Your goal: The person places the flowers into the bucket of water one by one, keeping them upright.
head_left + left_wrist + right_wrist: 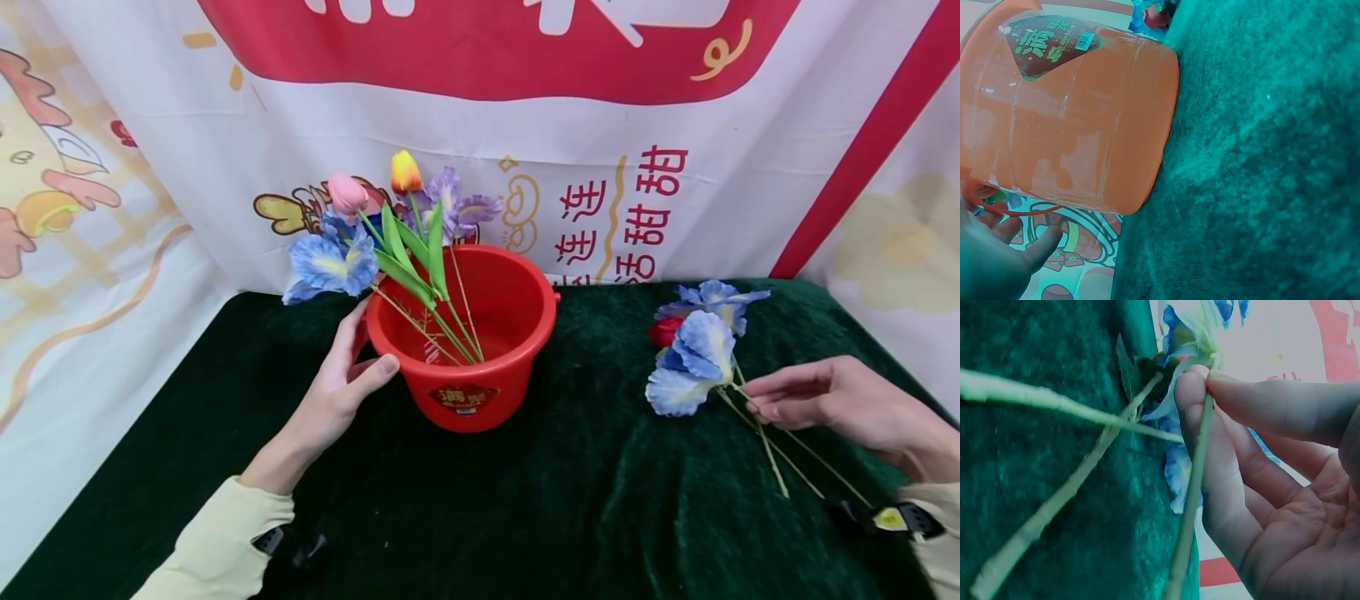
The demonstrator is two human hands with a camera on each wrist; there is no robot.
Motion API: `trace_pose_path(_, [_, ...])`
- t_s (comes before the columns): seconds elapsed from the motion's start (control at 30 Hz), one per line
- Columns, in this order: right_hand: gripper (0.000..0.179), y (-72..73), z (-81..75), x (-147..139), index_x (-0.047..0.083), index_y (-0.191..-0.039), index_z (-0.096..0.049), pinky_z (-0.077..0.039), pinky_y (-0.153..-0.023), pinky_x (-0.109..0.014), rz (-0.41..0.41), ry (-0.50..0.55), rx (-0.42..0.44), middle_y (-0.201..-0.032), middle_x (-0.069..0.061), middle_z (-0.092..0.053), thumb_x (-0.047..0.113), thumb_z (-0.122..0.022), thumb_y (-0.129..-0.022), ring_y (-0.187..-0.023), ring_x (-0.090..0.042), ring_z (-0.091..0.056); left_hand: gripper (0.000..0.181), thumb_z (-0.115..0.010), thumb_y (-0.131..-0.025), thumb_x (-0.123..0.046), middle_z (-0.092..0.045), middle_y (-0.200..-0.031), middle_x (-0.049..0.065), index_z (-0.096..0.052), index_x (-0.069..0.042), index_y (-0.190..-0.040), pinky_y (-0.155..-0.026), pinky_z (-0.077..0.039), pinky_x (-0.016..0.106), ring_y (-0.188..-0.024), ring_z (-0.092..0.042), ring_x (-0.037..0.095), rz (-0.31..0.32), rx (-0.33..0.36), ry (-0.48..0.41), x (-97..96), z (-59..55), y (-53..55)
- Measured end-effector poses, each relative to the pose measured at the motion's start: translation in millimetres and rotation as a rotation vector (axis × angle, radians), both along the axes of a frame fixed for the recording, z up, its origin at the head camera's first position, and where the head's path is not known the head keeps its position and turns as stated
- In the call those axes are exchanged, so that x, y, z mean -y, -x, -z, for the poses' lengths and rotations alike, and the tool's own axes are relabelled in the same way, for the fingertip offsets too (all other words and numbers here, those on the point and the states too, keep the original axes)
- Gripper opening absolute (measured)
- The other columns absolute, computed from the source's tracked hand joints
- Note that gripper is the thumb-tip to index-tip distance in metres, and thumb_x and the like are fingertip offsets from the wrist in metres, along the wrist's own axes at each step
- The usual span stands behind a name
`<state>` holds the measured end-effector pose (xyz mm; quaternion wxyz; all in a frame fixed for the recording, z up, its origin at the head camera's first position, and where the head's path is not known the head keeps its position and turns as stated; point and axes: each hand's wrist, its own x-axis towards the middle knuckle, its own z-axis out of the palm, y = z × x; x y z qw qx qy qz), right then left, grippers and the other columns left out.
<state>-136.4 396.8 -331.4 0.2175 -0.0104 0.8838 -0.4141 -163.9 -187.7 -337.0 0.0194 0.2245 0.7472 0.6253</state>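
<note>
On the right of the table [570, 500], my right fingers [798, 379] pinch a blue iris stem [1184, 544]; my left fingers [375, 375] rest unclenched against the red bucket [512, 387]. Probable step: stem pickup. Next move: likely lift clear of the other stems [1047, 509].

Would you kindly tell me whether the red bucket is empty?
Not empty: flowers lean in the bucket, their stems visible inside it.
</note>
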Motion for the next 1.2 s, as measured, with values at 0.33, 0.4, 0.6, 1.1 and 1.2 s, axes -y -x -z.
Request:
trace_pose_path(0.33, [0.051,1.2,-0.5,13,-0.009,-0.15,-0.052,-0.065,-0.088,-0.031,0.058,0.107,0.014,-0.12,-0.008,-0.08,0.013,-0.065,-0.106,-0.102,-0.017,-0.078,0.071,-0.048,-0.111,-0.02,-0.022,-0.174,0.001,-0.009,-0.027,-0.17,-0.11,-0.05,0.018,-0.158,-0.028,0.029,0.004,-0.003,-0.007,-0.1,0.0,0.2])
trace_pose_path(0.4, [0.052,2.0,0.0,16,-0.008,-0.151,-0.051,-0.065,-0.088,-0.032,0.063,0.145,0.018,-0.119,-0.005,-0.08,0.013,-0.065,-0.106,-0.103,-0.017,-0.078,0.071,-0.048,-0.111,-0.021,-0.022,-0.174,0.001,-0.01,-0.027,-0.17,-0.11,-0.05,0.018,-0.158,-0.028,0.028,0.002,-0.003,-0.007,0.0,-0.1,0.2])
trace_pose_path(0.6, [0.04,4.4,3.8,22,0.0,-0.145,-0.061,-0.065,-0.089,-0.033,0.094,0.3,0.037,-0.116,0.0,-0.081,0.008,-0.062,-0.107,-0.104,-0.018,-0.079,0.071,-0.047,-0.111,-0.021,-0.023,-0.174,0.0,-0.009,-0.029,-0.17,-0.11,-0.049,0.019,-0.158,-0.028,0.028,0.006,-0.004,-0.003,0.1,-0.2,0.7])
trace_pose_path(1.1, [0.029,3.2,4.6,53,0.019,-0.129,-0.076,-0.065,-0.087,-0.032,0.123,0.486,0.012,-0.116,-0.001,-0.081,0.006,-0.063,-0.106,-0.104,-0.018,-0.079,0.071,-0.048,-0.111,-0.021,-0.023,-0.174,0.0,-0.01,-0.029,-0.17,-0.11,-0.049,0.019,-0.158,-0.028,0.028,0.01,-0.003,-0.011,0.0,-0.9,-0.3])
trace_pose_path(1.2, [0.029,2.1,3.6,60,0.017,-0.129,-0.076,-0.065,-0.087,-0.032,0.14,0.512,0.006,-0.115,-0.001,-0.082,0.006,-0.065,-0.105,-0.102,-0.018,-0.079,0.07,-0.048,-0.111,-0.021,-0.024,-0.174,-0.001,-0.01,-0.029,-0.17,-0.11,-0.05,0.019,-0.158,-0.028,0.028,0.009,-0.006,-0.011,0.0,-1.1,-0.3])
